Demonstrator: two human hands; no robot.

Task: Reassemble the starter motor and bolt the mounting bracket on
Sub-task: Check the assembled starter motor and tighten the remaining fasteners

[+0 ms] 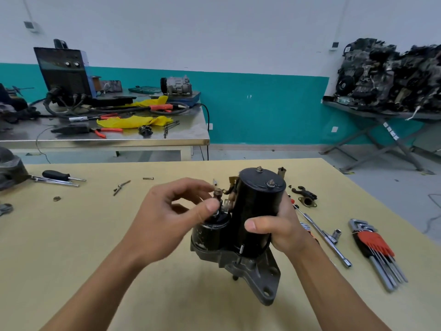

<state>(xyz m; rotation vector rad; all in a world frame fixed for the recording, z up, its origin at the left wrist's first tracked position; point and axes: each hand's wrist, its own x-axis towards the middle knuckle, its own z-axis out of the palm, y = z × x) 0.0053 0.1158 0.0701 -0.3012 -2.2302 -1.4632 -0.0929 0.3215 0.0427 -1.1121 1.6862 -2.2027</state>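
Head view, and the starter motor (248,225) sits dead centre over the tan table (95,235). Its long axis runs nearly upright, leaning a touch: the capped end with two small bolts points to 12 o'clock, and the grey nose housing (262,278) with its bolt-hole ear points down toward 5 o'clock. Whether that housing touches the table, I cannot tell.

The right hand (281,225) is wrapped round the black main cylinder from the 3 o'clock side, thumb laid across the front, fingers curled behind.

The shorter black solenoid (212,231) rides alongside the cylinder at its 9 o'clock, parallel to it.

The left hand (167,211) comes in from 8 o'clock with thumb and forefinger pinching the brass terminal stud (217,192) on top of the solenoid (the fingertips are a little blurred); the other fingers are loosely curled.

Out at 3 o'clock lie a long socket wrench (327,237) and, just beyond it, a red-holdered set of hex keys (374,247). A black-handled screwdriver (59,175) lies at 10 o'clock, well apart from the motor.
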